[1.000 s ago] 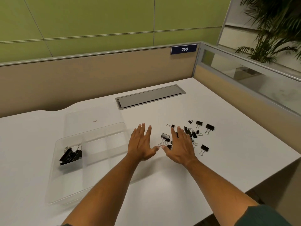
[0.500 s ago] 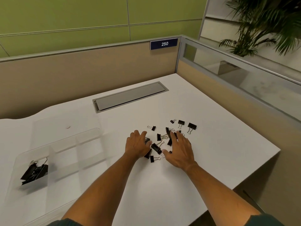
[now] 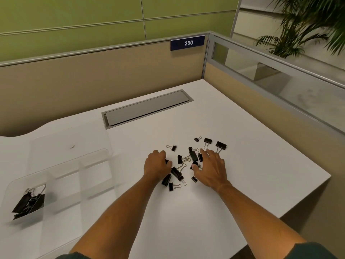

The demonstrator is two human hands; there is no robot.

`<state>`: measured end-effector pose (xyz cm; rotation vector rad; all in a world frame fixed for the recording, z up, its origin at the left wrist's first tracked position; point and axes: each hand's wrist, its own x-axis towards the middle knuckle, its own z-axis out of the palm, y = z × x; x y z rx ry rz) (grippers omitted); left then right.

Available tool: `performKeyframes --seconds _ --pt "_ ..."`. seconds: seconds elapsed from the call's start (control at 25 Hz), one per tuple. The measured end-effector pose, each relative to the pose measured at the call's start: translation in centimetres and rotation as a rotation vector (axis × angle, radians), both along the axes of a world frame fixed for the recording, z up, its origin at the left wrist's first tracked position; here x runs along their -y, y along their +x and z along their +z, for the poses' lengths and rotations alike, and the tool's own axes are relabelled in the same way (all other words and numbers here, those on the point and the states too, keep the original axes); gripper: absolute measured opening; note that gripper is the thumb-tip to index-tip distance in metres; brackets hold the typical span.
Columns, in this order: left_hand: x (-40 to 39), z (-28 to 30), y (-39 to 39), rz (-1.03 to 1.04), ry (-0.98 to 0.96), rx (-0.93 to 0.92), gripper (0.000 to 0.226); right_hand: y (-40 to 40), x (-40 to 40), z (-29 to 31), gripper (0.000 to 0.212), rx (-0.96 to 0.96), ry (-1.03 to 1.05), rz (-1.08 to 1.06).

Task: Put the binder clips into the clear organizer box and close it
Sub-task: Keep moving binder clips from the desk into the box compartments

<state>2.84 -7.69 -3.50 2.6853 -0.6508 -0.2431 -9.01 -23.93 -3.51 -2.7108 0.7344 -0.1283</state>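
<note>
Black binder clips [image 3: 188,161] scattered loose on white worktop [image 3: 261,174], right of centre. Left hand [image 3: 156,166] palm down at left edge of the pile, fingers curled together over one or two clips; whether really gripped, cannot tell. Right hand [image 3: 211,170] palm down at right side of the pile, fingers [image 3: 204,153] spread apart and resting among the clips. Clear organizer box [image 3: 61,176] well apart at the left, lid open and lying flat behind. Bunch of clips in box [image 3: 28,203] already in near-left compartment. Grey cable hatch [image 3: 147,108] further back on worktop.
</note>
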Motion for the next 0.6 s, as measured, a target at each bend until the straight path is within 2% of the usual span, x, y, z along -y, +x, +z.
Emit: performKeyframes --seconds 0.44,0.6 --pt "-2.5 1.2 1.2 0.132 -0.181 0.021 0.035 4.1 -1.1 -0.3 0.025 -0.116 -0.152 0.076" --pt "-3.1 1.3 0.8 0.141 -0.186 0.023 0.035 4.1 -1.0 -0.4 0.03 -0.07 -0.099 0.067"
